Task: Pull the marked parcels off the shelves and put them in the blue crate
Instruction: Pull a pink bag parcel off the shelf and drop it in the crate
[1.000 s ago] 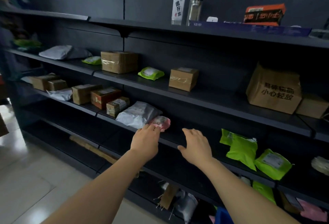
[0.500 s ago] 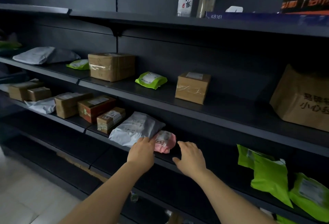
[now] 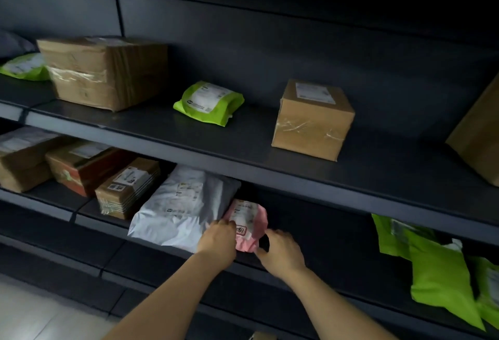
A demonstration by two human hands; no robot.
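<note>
A small pink parcel (image 3: 249, 220) with a white label and a red mark lies on the middle dark shelf (image 3: 310, 264), right beside a large white-grey mailer bag (image 3: 178, 207). My left hand (image 3: 217, 239) curls its fingers on the pink parcel's left edge, where it meets the white bag. On the parcel's right edge sits my right hand (image 3: 280, 247), its fingers bent round that side. Both hands grip the pink parcel, which still rests on the shelf. No blue crate is in view.
Left of the white bag stand a taped flat box (image 3: 127, 188), a reddish box (image 3: 83, 166) and a brown box (image 3: 21, 161). The upper shelf holds brown boxes (image 3: 313, 120) (image 3: 105, 72) and a green mailer (image 3: 208, 101). Green mailers (image 3: 437, 269) lie right.
I have come closer to the shelf. Both hands moved forward from just before the pink parcel and now close on its left and right edges.
</note>
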